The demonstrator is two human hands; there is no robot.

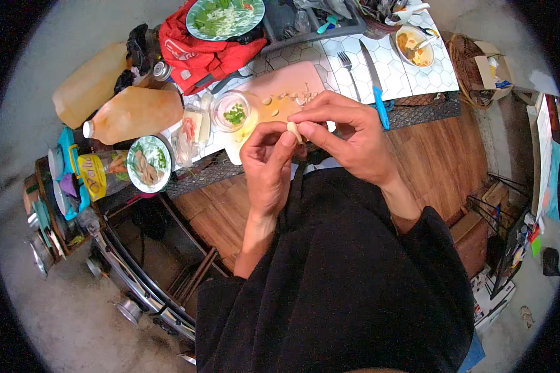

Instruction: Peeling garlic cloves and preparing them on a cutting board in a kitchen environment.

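Between the thumb and fingertips of my left hand (268, 161) is a small pale piece that looks like a garlic clove (295, 132). My right hand (350, 135) pinches at the clove's upper end with thumb and fingertips. Both hands are raised over the near edge of a cutting board (303, 74). On that board lie a couple of loose cloves (275, 113) and some papery skins (306, 95). A clear glass bowl (217, 122) holding chopped green pieces stands at the board's left side.
A blue-handled knife (379, 100) and a fork (347, 70) lie right of the board. Left are large plastic jugs (140, 114) and a bowl of sliced meat (144, 179). A plate of greens (196, 31) rests on red cloth (191, 67). A food tub (429, 53) stands far right.
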